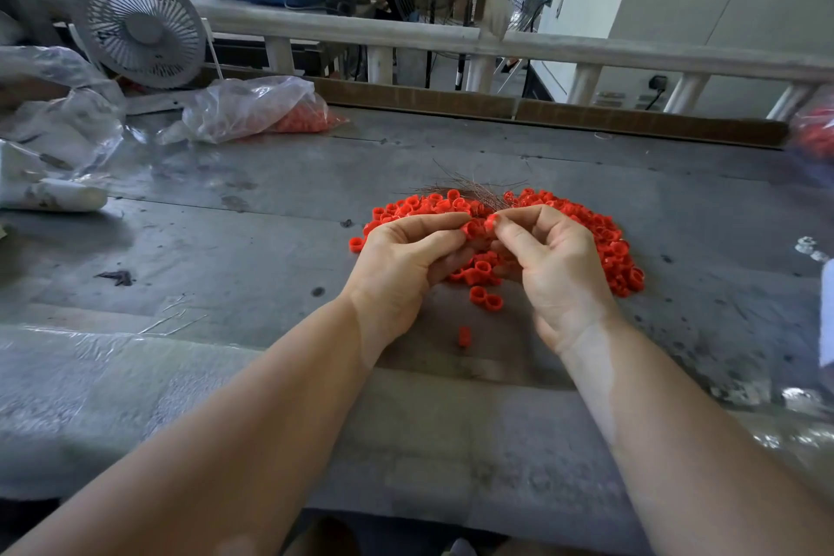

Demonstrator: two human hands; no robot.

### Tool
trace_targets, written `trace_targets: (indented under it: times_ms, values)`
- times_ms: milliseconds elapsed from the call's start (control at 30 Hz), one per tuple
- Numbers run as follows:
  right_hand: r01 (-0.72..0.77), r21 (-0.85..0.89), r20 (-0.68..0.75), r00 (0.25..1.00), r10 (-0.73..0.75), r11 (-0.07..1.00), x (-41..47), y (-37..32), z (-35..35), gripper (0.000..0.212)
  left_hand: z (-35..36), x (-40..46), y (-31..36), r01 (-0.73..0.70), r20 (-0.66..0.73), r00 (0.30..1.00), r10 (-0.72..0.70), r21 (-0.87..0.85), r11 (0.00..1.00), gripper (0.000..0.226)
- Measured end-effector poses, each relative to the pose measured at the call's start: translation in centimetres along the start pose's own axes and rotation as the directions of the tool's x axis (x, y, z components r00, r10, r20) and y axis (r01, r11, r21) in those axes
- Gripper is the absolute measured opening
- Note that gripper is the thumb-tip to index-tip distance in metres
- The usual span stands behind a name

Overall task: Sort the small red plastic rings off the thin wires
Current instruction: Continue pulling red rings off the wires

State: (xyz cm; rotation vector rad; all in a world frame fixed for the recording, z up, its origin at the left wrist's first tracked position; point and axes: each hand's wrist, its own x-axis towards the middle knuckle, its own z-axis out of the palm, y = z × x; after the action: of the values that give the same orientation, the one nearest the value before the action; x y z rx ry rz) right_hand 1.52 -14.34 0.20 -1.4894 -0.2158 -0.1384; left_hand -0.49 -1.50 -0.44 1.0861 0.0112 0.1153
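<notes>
At far left lie crumpled clear bags, glossy and creased, below a round grey fan with a ribbed grille. Nearer the middle a thin clear bag slumps on the counter, a clump of red rings showing through its right end. The counter is dull grey sheet, scuffed and stained, with a few stray wires lying loose at its near left.

The left hand curls over the pile, its grip pinching a ring between thumb and forefinger. Touching it, the right hand pinches a neighbouring ring or the wire through it; I cannot tell which. Behind the fingertips a bundle of wires fans out, hair-thin and brownish. The rings, short smooth plastic tubes, lie heaped around and under both hands, and one ring sits apart toward the near edge.

The likely risks: a springy wire could flick rings off the counter or prick a finger, and freed wires dropped into the heap would tangle again with sorted rings. The smooth little tubes roll easily, so a nudge from either wrist may scatter them.
</notes>
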Motion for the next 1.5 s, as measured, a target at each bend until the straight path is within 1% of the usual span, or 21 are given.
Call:
trace_targets:
  times_ms: [167,367,500,700,867,1000,1067,1167,1333,1500]
  values:
    - [-0.137,0.215,0.066,0.99,0.125,0.967,0.2,-0.56,-0.41,0.016,-0.01,-0.01,0.19,0.024,0.011,1.0,-0.024,-0.012,1.0,0.017]
    - [-0.269,0.343,0.146,0.962,0.232,0.9,0.3,-0.69,-0.87,0.022,0.03,-0.04,0.13,0.025,0.027,0.999,-0.026,0.016,1.0,0.018]
    - [-0.302,0.364,0.181,0.951,0.251,0.881,0.38,-0.74,-1.01,0.024,0.04,0.03,0.05,0.025,0.022,0.999,-0.025,0.025,0.999,0.017]
    - [-0.311,0.389,0.193,0.948,0.254,0.867,0.33,-0.8,-0.94,0.023,-0.09,0.11,0.14,0.036,0.025,0.999,-0.037,0.013,0.999,0.019]
    - [-0.322,0.393,0.21,0.943,0.256,0.861,0.29,-0.91,-1.02,0.026,-0.14,0.14,0.26,0.052,0.054,0.997,-0.051,-0.023,0.998,0.019]
    - [-0.336,0.39,0.224,0.938,0.265,0.857,0.35,-0.89,-1.02,0.032,-0.12,0.14,0.25,0.062,0.079,0.995,-0.06,-0.017,0.998,0.019]
    - [-0.347,0.394,0.238,0.933,0.271,0.851,0.38,-0.92,-1.02,0.03,-0.12,0.12,0.22,0.063,0.085,0.994,-0.062,-0.009,0.998,0.018]
    - [-0.364,0.407,0.263,0.925,0.274,0.838,0.39,-0.96,-0.99,0.021,-0.12,0.1,0.22,0.062,0.09,0.994,-0.061,-0.003,0.998,0.018]
    - [-0.372,0.414,0.264,0.923,0.281,0.831,0.4,-0.99,-0.94,0.021,-0.06,0.01,0.3,0.062,0.088,0.994,-0.062,-0.003,0.998,0.018]
    - [-0.372,0.414,0.252,0.924,0.287,0.831,0.39,-0.97,-1.01,0.03,-0.04,-0.02,0.38,0.068,0.085,0.994,-0.067,-0.009,0.998,0.018]
